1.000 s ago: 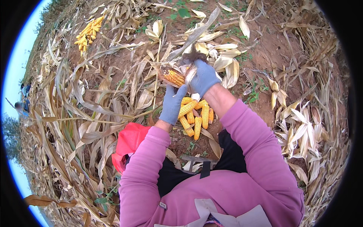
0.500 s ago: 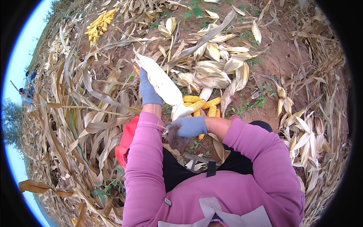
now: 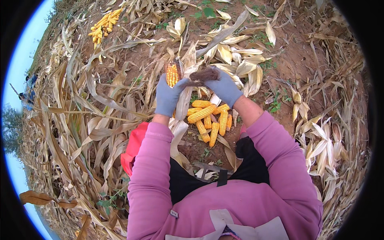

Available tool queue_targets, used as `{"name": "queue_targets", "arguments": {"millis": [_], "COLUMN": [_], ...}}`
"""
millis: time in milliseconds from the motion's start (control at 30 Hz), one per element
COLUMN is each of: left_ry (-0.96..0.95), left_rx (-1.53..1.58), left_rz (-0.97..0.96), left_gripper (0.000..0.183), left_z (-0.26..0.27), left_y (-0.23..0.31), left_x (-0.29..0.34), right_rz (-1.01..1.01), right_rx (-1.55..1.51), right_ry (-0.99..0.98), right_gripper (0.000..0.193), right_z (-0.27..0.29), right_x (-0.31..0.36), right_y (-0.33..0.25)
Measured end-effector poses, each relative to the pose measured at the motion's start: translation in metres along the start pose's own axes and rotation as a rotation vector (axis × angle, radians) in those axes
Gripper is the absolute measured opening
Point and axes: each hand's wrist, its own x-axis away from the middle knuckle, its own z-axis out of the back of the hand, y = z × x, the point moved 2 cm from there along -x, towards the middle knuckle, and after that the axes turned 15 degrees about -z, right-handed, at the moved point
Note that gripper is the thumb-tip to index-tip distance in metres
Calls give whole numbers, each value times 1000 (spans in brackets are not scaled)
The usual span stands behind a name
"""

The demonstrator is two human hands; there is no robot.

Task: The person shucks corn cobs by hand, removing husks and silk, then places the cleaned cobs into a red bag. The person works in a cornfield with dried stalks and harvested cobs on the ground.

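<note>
In my gloved left hand [image 3: 167,96] is a corn ear [image 3: 173,75], its yellow kernels bare and its tip dark. A pale husk strip [image 3: 183,105] hangs down beside that hand. My right hand [image 3: 226,89], gloved in grey-blue too, is closed around a dark brown tuft of corn silk [image 3: 205,75] that reaches toward the left hand. Just below both hands, several husked yellow cobs [image 3: 201,114] lie heaped on the soil in front of my knees.
Another heap of yellow cobs [image 3: 105,26] lies far left. Something red [image 3: 135,150] sits beside my left forearm. Dry stalks and leaves [image 3: 66,138] crowd the left side; loose husks [image 3: 328,144] lie right. Distant people [image 3: 29,94] appear at the left rim.
Before, a white husk covered the ear; now its kernels show. My right hand has moved up and away from my lap, still with the silk. The heaped cobs are uncovered to view.
</note>
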Motion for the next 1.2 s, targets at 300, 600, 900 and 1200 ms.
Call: {"name": "queue_targets", "arguments": {"millis": [300,600,900,1200], "left_ry": [-147,-159,-235,-212], "left_rx": [-253,-262,-343,97], "left_rz": [-17,-126,-439,-36], "left_gripper": [48,46,30,23], "left_z": [-52,-45,-40,-46], "left_y": [12,14,-24,-35], "left_x": [25,31,35,42], "right_rz": [151,534,-142,-246], "right_rx": [47,611,-335,-855], "right_ry": [34,397,34,-411], "right_gripper": [27,24,25,60], "right_z": [-3,-4,-11,-23], "right_x": [-10,-4,-6,13], "right_y": [14,11,15,-10]}}
